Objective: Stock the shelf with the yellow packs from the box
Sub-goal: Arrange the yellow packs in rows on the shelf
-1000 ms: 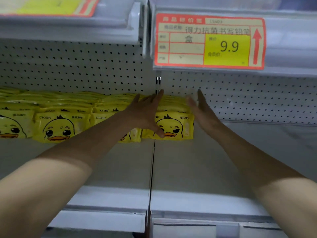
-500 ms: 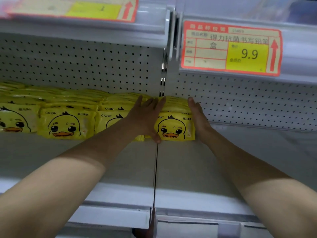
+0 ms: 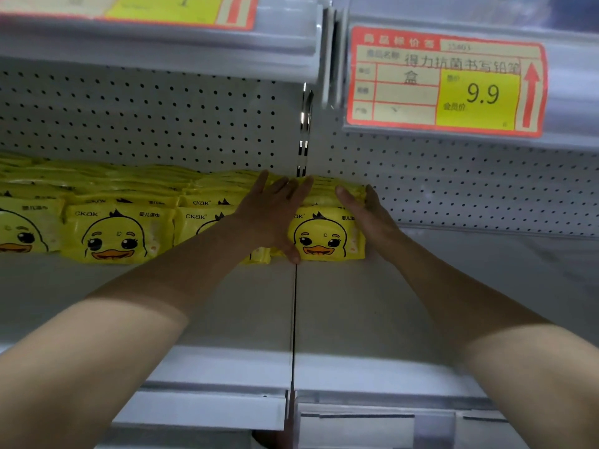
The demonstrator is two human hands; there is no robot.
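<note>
Right at the back of the pale grey metal shelf (image 3: 372, 319), against the white perforated back panel (image 3: 162, 124), lies a row of glossy yellow plastic packs printed with a cartoon duck face (image 3: 110, 234), stacked a few high and running off to the left edge of view. The rightmost stack of duck-faced yellow packs (image 3: 327, 234) sits just right of the seam between two shelf sections, and both bare hands are on it. The left hand (image 3: 275, 215) lies flat with fingers spread over the stack's left side and top, thumb down along its front edge, pressing rather than gripping. The right hand (image 3: 369, 215) is likewise flat and uncurled, its palm laid against the stack's right end with the fingers reaching over the top. Neither hand lifts a pack. To the right of this stack the shelf is bare. Overhead, on the upper shelf's front rail, hangs a red-bordered paper price tag with a yellow panel reading 9.9 (image 3: 447, 82); another similar tag (image 3: 162, 8) shows partly at the top left.
</note>
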